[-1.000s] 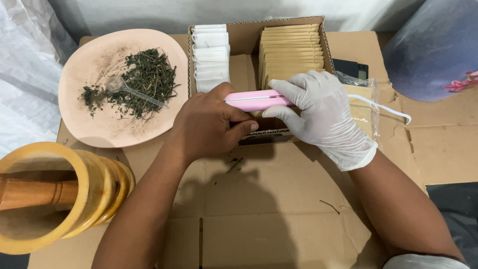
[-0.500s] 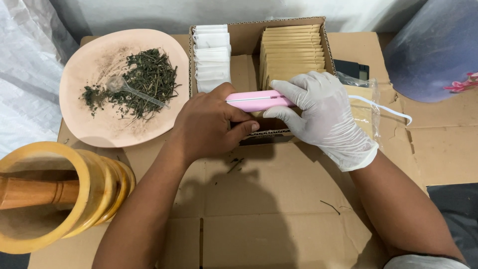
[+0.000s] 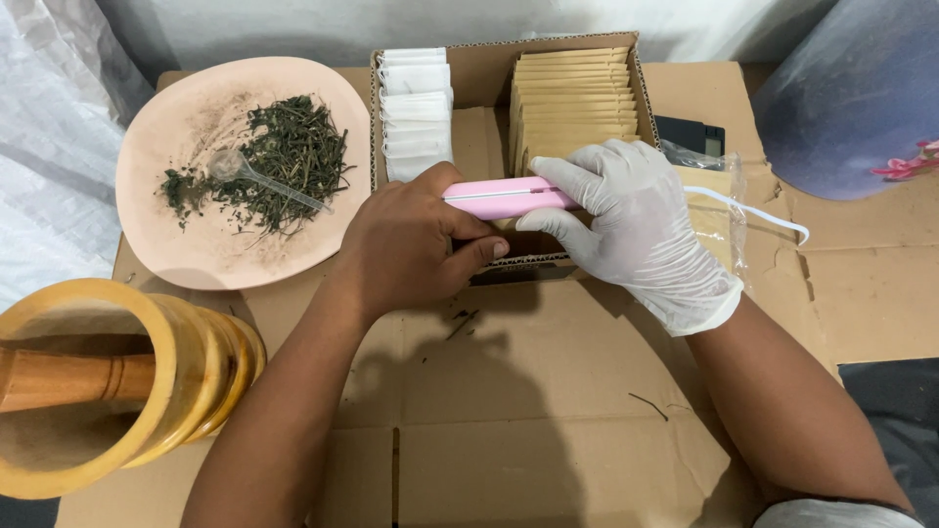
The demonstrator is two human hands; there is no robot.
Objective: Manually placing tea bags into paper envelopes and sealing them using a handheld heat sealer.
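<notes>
Together clamped on a slim pink plastic handheld sealer (image 3: 504, 197): bare left hand (image 3: 416, 244) curled tight around its near end, thumb tucked under; right hand in a white latex glove (image 3: 636, 230) pressing down on its far end, fingers spread over the top. Held level across the front edge of an open brown corrugated cardboard box (image 3: 489, 73), white cord (image 3: 753, 207) trailing off to the right. Inside the box, a row of small white paper sachets (image 3: 416, 108) beside a stack of tan paper envelopes (image 3: 572, 98). Farther left, a smooth pink round plate (image 3: 196, 254) strewn with dried green herbs (image 3: 284, 156) and a clear plastic spoon (image 3: 254, 176); nearest the camera, a yellow mortar (image 3: 108, 391) holding a wooden pestle (image 3: 68, 376). Underneath, flattened cardboard sheets (image 3: 548, 411).
</notes>
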